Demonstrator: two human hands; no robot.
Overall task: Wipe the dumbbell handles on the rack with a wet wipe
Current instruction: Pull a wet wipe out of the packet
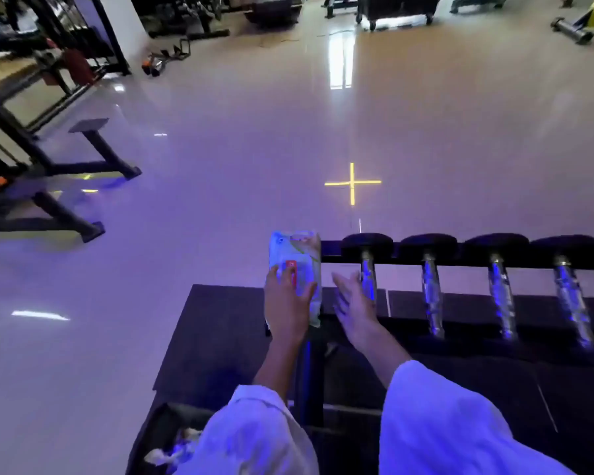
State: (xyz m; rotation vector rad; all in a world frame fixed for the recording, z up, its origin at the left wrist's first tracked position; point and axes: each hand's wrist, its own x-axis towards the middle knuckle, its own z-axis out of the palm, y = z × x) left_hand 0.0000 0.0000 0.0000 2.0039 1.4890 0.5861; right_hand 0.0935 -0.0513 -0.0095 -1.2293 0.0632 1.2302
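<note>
1. Two white sleeves [261, 437] low in the frame, with bare forearms reaching up toward mid-frame.
2. Left hand [287, 305] wrapped round the lower half of a wet wipe pack [297, 262], fingers on its front, thumb against its right edge. Pack held upright, pale green with a small red patch.
3. Right hand [354, 299] wide, fingers straight and spread, holding nothing. Blurred, just right of the pack, fingertips close beside the nearest dumbbell handle [368, 279]. Cannot tell whether touching it.
4. Four chrome handles in a row across the right half of the frame, lying on a dark rack [460, 264], with black dumbbell heads [427, 245] at their far ends. Wipe pack at the rack's left end, just left of the first handle, with the right hand between the two.
5. Underneath, a dark mat [220, 337]. At lower left, beside the left sleeve, a dark bin [144, 437] with crumpled white wipes [170, 452] inside.
6. Beyond the mat, a glossy pale floor [220, 159] tinted violet, with window glare in the upper middle.
7. Yellow cross [352, 182] on the floor, just above the first dumbbell head.
8. Black bench frame [83, 166] at the left edge, well apart from the rack.
9. More gym machines [391, 8] along the top edge, too dark and far for detail.
</note>
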